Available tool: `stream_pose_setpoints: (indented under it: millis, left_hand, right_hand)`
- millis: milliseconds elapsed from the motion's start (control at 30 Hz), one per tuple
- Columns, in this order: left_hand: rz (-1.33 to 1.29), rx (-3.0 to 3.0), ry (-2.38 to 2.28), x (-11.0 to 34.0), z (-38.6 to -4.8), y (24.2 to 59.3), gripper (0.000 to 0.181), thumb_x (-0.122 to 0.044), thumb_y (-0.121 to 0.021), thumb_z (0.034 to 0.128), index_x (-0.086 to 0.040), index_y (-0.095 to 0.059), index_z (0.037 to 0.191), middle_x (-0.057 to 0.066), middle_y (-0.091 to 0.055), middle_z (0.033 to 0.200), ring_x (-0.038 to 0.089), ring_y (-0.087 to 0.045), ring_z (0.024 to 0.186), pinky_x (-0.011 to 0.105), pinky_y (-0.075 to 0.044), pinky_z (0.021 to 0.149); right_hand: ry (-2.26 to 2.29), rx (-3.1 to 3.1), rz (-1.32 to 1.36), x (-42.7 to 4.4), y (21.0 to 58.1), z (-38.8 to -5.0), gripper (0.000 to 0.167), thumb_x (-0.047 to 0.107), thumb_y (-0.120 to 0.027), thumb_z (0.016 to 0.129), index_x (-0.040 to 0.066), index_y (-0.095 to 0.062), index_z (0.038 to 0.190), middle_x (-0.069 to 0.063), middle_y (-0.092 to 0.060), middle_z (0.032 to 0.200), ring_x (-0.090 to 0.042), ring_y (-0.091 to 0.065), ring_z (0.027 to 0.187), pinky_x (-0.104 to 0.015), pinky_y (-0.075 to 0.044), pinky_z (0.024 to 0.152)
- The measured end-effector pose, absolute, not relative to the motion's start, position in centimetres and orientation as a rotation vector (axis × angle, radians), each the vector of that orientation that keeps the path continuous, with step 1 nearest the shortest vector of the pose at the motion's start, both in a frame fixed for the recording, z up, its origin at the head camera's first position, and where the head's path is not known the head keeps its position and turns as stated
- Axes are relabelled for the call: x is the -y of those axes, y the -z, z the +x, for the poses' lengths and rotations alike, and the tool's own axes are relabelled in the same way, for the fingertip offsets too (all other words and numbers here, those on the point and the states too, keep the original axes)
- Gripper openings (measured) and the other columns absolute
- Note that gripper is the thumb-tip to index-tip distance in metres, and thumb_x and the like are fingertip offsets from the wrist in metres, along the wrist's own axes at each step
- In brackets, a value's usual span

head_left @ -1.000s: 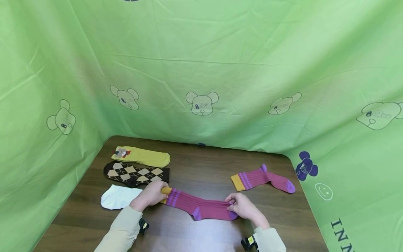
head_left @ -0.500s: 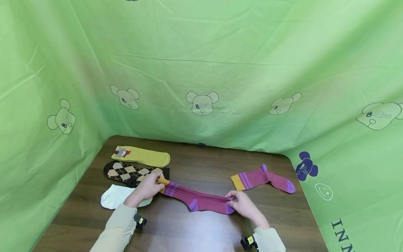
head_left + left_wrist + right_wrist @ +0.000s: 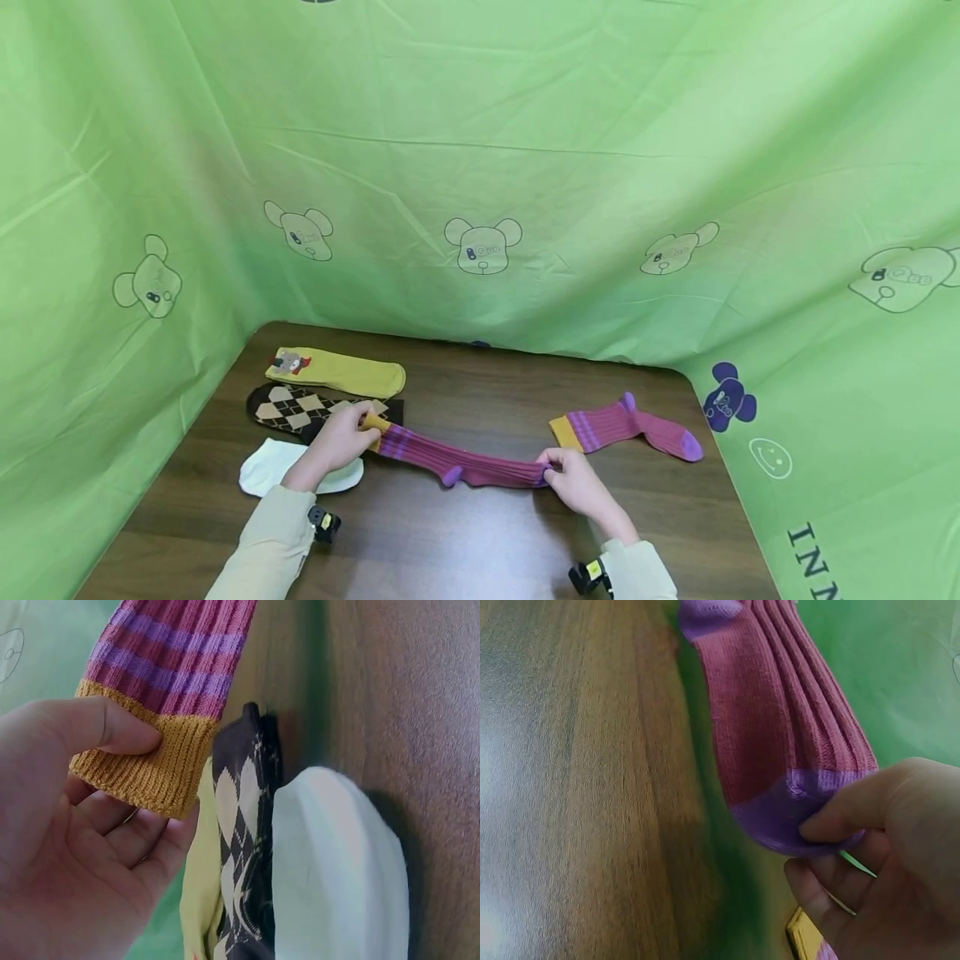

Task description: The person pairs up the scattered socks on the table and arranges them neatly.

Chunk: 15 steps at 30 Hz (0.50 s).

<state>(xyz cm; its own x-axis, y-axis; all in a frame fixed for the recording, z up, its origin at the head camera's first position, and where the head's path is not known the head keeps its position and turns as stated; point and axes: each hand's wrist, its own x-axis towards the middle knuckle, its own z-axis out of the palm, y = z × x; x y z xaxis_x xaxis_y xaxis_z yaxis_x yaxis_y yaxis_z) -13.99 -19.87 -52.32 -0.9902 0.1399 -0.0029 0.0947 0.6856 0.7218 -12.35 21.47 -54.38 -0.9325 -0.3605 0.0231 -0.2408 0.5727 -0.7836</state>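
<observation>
A magenta ribbed sock [image 3: 465, 467] with purple heel and toe is held stretched between both hands above the table. My left hand [image 3: 333, 442] pinches its mustard cuff [image 3: 176, 761], thumb on top and fingers beneath. At the other end, the purple toe [image 3: 772, 817] is pinched by my right hand [image 3: 576, 483]. A matching magenta sock [image 3: 603, 423] lies on the table beyond the right hand. Under and beside the left hand are a white sock [image 3: 273, 467] and a brown argyle sock [image 3: 300, 410], both partly hidden by it in the head view.
A yellow sock [image 3: 348, 373] with an animal figure lies behind the argyle one at the far left. The brown wooden table [image 3: 465, 550] is enclosed at the back and sides by a green printed curtain [image 3: 480, 167].
My left hand has moved left and slightly away from me with the cuff. The toe end has risen a little, and the sock has turned so less of its flat side faces up.
</observation>
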Motion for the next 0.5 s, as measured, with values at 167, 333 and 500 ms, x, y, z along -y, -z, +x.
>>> stream_pose_setpoints:
  millis: [167,333,500]
  left_hand:
    - [0.23,-2.874,-1.201,20.5,-14.1,52.3,0.022,-0.003,-0.067,0.084,-0.014,-0.049,0.077,0.001,-0.044,0.069,0.019,-0.043,0.068,0.035,-0.036,0.064]
    - [0.216,-2.878,-1.217,21.0,-14.1,52.2,0.024,-0.003,-0.067,0.0837,-0.014,-0.047,0.076,-0.001,-0.041,0.067,0.018,-0.042,0.064,0.034,-0.035,0.061]
    - [0.199,-2.855,-1.256,21.4,-13.8,51.7,0.023,0.0,-0.064,0.0835,-0.012,-0.047,0.076,-0.003,-0.038,0.063,0.015,-0.037,0.058,0.031,-0.033,0.057]
  right_hand:
    - [1.305,-2.67,-0.469,-21.0,54.3,-12.6,0.031,-0.015,-0.054,0.081,0.012,-0.067,0.076,0.0,-0.061,0.072,-0.008,-0.05,0.066,-0.024,-0.041,0.063]
    - [1.398,-2.656,-0.464,-20.7,54.8,-12.8,0.033,-0.018,-0.052,0.079,0.011,-0.065,0.072,-0.005,-0.062,0.069,-0.007,-0.049,0.063,-0.024,-0.041,0.06]
    - [1.51,-2.645,-0.487,-20.4,55.1,-13.0,0.032,-0.019,-0.053,0.079,0.011,-0.064,0.073,0.003,-0.061,0.07,-0.008,-0.05,0.064,-0.024,-0.043,0.061]
